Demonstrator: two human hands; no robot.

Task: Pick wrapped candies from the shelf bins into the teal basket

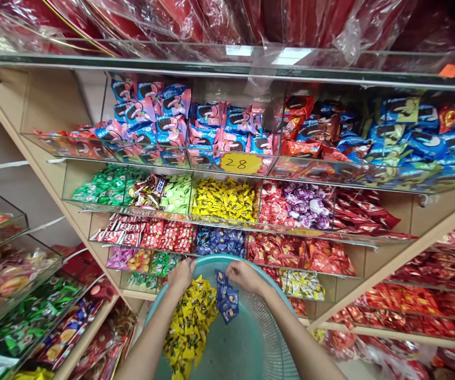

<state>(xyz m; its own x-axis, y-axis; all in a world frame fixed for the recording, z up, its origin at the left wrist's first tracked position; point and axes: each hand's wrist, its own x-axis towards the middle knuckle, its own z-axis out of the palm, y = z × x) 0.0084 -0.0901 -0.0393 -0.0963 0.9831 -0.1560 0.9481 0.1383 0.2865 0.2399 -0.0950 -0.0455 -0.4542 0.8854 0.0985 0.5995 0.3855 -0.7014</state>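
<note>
A teal plastic basin sits low in front of me, under a tiered candy shelf. Yellow wrapped candies are heaped along its left side. Several blue wrapped candies lie near its middle. My left hand rests at the basin's far rim above the yellow heap; whether it holds anything I cannot tell. My right hand is at the far rim too, fingers closed on blue candies that drop from it. Just behind the rim is the bin of blue candies.
Clear bins hold yellow candies, green candies, red packs and cookie packs. A yellow tag marked 28 hangs on one bin. More snack shelves stand at the left and right.
</note>
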